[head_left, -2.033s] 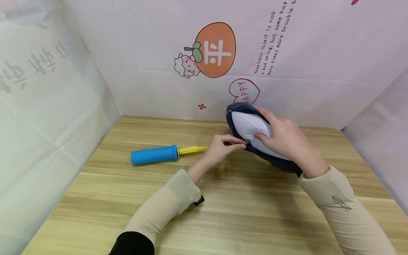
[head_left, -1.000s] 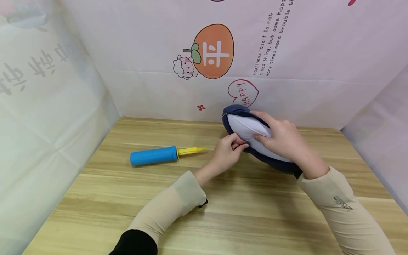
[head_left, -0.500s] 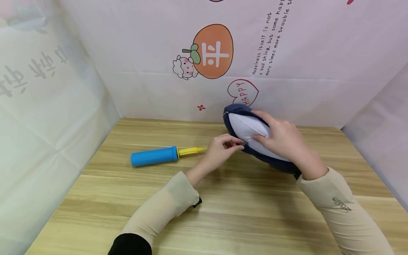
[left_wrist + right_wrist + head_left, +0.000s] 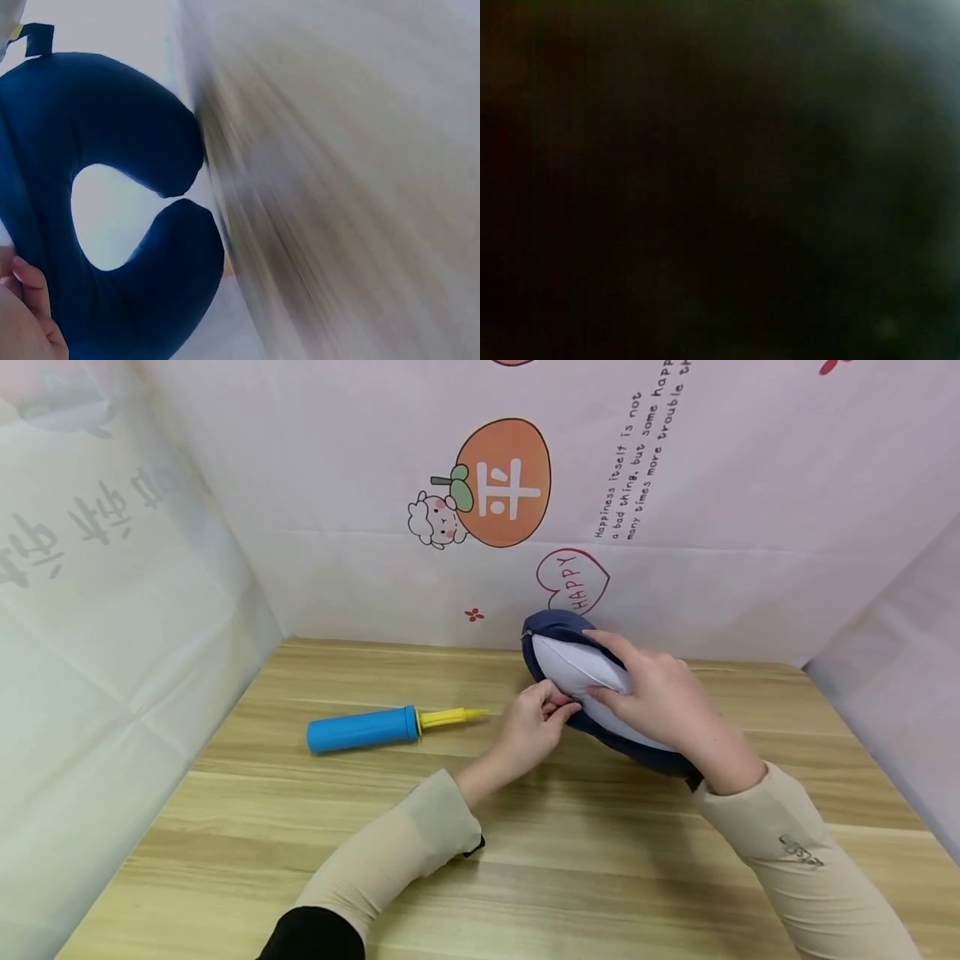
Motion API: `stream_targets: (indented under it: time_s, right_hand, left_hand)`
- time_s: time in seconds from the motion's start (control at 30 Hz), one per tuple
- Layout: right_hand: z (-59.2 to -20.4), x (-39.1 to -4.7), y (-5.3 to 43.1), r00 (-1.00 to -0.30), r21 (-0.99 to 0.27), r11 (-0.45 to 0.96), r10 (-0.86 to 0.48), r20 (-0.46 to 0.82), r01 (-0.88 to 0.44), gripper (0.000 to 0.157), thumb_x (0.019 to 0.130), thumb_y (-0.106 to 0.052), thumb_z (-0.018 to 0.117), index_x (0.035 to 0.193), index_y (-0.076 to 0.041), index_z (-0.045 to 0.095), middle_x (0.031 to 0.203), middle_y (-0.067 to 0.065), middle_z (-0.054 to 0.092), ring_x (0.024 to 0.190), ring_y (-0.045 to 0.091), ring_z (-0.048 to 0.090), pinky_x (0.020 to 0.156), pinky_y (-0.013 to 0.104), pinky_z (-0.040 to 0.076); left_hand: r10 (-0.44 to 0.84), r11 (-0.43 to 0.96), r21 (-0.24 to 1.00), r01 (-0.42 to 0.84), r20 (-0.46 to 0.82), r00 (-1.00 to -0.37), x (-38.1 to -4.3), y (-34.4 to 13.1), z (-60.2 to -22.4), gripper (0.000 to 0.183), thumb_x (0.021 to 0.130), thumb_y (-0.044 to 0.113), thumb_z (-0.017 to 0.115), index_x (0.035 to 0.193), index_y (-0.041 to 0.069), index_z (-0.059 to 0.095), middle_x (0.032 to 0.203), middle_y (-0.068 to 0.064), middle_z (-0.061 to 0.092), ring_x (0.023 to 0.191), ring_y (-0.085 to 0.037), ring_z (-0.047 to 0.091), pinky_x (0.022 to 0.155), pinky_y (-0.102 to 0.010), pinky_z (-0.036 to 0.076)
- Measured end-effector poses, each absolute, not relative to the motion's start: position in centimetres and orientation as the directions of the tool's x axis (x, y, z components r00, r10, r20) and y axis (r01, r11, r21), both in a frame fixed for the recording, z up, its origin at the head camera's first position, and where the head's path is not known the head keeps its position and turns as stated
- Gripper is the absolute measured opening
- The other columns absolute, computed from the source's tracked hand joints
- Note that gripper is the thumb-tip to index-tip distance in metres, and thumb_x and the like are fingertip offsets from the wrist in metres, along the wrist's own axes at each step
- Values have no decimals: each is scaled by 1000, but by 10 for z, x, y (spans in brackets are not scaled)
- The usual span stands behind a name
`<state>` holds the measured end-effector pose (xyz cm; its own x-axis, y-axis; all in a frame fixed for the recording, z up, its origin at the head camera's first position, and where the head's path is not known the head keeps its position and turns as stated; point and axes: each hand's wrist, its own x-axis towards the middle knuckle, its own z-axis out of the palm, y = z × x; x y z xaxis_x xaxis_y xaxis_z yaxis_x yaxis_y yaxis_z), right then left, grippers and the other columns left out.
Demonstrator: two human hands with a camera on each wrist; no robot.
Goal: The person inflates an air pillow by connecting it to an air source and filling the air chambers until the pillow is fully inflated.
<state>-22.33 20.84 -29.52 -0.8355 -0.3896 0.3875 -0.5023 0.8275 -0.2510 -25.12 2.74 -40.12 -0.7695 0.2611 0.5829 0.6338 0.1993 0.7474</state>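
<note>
A U-shaped navy neck pillow (image 4: 135, 97) stands on edge at the back of the table, its whole curve seen in the left wrist view. In the head view its cover gapes along a zipper, baring a white inner bladder (image 4: 570, 662). My right hand (image 4: 663, 697) grips the pillow from the right, thumb on the white bladder and fingers over the navy cover. With thumb and forefinger my left hand (image 4: 528, 731) pinches at the opening's lower edge, where a small greyish piece like a valve is now hidden by the fingertips. The right wrist view is dark.
On the table (image 4: 480, 893), left of the pillow, lies a blue hand pump (image 4: 363, 730) with a yellow nozzle (image 4: 453, 717) pointing at my left hand. A printed white cloth wall (image 4: 360, 577) rises close behind the pillow; cloth walls flank both sides.
My left fingertips have drawn back from the opening and come in again, covering the small greyish piece seen earlier. The pillow and right hand have shifted slightly left and down; the pump stays put.
</note>
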Motion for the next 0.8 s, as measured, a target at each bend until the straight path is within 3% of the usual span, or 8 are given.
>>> stream_targets:
  time_s: [0.17,0.37,0.8]
  right_hand:
    - [-294,-223,210,-847,-239,845,-373,378,-478,69,88,-23,82,149,-15,50,108,32,69,76,43,66,68,57,49]
    - [-293,-222,210,-871,-251,856,-364,330,-452,71,90,-25,80,152,-16,48,127,30,64,97,50,66,78,63,49]
    - [-294,-222,211,-874,-263,853,-363,322,-451,70,90,-25,80,152,-16,48,130,29,63,103,51,65,83,64,48]
  left_hand:
    - [294,171,785,596,537,-791,-257,21,-400,14,89,4,80,82,0,68,72,-2,57,62,-2,44,56,-19,37]
    - [355,147,864,482,409,-841,-262,9,-398,10,88,12,83,90,4,77,82,0,70,68,-6,59,62,-21,50]
    - [461,190,911,367,247,-852,-261,-7,-394,21,91,17,81,110,8,80,94,4,77,82,-9,67,71,-24,54]
